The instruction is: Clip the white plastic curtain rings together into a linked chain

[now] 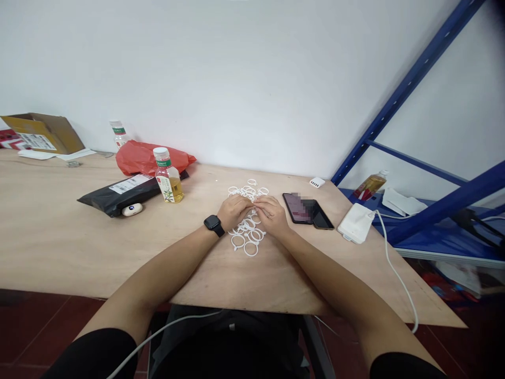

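Observation:
Over the middle of the table, my left hand (235,209) and my right hand (271,213) meet fingertip to fingertip. Both are closed in a pinch, and a bit of white shows between them, seemingly one of the white plastic rings; the fingers cover most of it. Loose white plastic rings (251,248), each with a small eyelet, lie in front of my hands. More of these rings (251,182) are heaped just behind my fingers. A black smartwatch (214,225) is on my left wrist.
Left of my hands are a drink bottle (169,176), a black mailing bag (118,195), a white earbud case (132,209) and a red plastic bag (138,157). To the right lie phones (296,208) and a white power bank (356,223) with its cable, near a blue shelf frame (410,71).

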The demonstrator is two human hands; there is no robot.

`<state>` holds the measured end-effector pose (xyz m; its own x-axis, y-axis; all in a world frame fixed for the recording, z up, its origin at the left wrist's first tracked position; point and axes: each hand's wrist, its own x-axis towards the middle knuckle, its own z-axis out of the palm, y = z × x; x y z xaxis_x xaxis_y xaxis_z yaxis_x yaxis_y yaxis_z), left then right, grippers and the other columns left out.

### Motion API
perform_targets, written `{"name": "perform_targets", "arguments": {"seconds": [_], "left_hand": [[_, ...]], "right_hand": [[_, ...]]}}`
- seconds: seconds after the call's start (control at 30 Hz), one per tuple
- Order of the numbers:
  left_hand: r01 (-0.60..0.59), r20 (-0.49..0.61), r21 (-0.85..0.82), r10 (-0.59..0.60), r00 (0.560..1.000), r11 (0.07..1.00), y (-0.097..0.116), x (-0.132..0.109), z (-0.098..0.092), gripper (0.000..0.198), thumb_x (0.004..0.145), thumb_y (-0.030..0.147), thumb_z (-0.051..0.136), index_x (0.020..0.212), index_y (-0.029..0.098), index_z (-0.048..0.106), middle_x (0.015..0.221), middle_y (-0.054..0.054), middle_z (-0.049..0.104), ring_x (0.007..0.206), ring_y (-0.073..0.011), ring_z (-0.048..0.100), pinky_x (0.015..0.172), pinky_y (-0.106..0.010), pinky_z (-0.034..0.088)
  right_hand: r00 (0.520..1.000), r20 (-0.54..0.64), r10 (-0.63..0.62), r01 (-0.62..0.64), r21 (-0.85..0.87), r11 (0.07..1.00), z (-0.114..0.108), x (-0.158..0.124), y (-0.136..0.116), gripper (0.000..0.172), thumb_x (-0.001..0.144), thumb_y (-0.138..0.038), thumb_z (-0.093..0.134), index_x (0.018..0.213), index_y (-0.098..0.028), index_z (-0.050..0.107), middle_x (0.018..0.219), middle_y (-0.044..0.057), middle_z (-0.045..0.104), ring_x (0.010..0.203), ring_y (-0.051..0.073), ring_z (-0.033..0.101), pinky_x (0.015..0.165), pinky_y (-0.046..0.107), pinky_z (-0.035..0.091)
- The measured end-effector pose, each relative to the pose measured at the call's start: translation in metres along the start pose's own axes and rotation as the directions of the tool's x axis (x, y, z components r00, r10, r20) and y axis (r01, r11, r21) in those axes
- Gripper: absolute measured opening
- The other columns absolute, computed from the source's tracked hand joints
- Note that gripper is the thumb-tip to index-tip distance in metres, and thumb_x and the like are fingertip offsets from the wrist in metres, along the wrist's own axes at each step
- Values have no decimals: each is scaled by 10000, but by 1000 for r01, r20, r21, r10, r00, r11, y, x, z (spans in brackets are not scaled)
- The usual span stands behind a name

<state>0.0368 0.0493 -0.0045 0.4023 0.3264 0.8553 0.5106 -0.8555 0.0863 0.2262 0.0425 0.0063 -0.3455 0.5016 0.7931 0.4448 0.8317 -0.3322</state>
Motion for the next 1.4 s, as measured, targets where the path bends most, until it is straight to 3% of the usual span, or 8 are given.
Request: {"name": "perform_targets", "arguments": {"seconds": [0.2, 0.4, 0.6, 0.77, 0.9, 1.13, 1.4], "left_hand": [[5, 8, -8, -5, 1000, 1000, -5, -1, 3, 115, 950, 238, 524, 942, 181, 623, 906, -67, 712, 855, -176, 641, 798, -354, 512], [158, 40, 84, -162, 986, 984, -13, -3, 3, 167, 934, 228, 514, 1011, 173, 651, 947, -86, 714, 892, -203, 641, 818, -377, 500], [259, 204, 35, -260, 944, 965, -19, -8, -2, 128, 844, 207, 562, 897, 187, 676, 926, -61, 709, 896, -210, 635, 846, -383, 489], [277, 298, -38, -254, 920, 960, -15, -6, -5, 128, 838, 255, 558, 762, 189, 637, 823, -35, 696, 810, -190, 627, 808, -355, 477], [252, 343, 3, -237, 909, 968, -13, -6, -5, 324, 889, 357, 543, 619, 184, 590, 638, -16, 645, 658, -162, 592, 724, -322, 447], [270, 332, 75, -279, 901, 960, -13, -8, -2, 411, 926, 430, 499, 622, 179, 617, 635, -28, 648, 645, -162, 590, 694, -313, 429], [259, 339, 68, -267, 902, 963, -13, -7, -1, 411, 934, 413, 486, 632, 173, 627, 621, -28, 641, 611, -150, 577, 628, -288, 416]], "right_hand": [[997, 65, 28, -28, -3, 1000, 2, 2, 3, 203, 920, -236, 531, 984, -259, 723, 1014, 49, 720, 1049, 220, 622, 969, 444, 485], [986, 141, 91, -69, -152, 986, 4, -3, 23, 335, 933, -189, 449, 1191, -235, 658, 1155, 68, 684, 1098, 234, 574, 985, 434, 444], [922, 226, 315, -222, -360, 906, -1, -9, 50, 347, 887, -176, 500, 1192, -196, 664, 1178, 97, 660, 1110, 250, 544, 1004, 410, 405], [858, 311, 410, -244, -456, 856, 3, -13, 51, 300, 881, -291, 588, 1161, -238, 684, 1244, 103, 616, 1164, 274, 517, 1008, 449, 387], [855, 299, 424, -271, -439, 856, 3, -13, 50, 235, 860, -251, 600, 1063, -241, 717, 1229, 97, 613, 1173, 265, 519, 1009, 443, 392], [889, 244, 387, -249, -451, 857, 0, -16, 59, 465, 836, -63, 470, 1244, -212, 637, 1227, 100, 639, 1126, 284, 540, 969, 422, 414], [845, 265, 464, -277, -524, 805, 0, -14, 53, 237, 868, -230, 582, 1069, -243, 708, 1050, 83, 698, 1027, 277, 577, 882, 409, 394]]}}
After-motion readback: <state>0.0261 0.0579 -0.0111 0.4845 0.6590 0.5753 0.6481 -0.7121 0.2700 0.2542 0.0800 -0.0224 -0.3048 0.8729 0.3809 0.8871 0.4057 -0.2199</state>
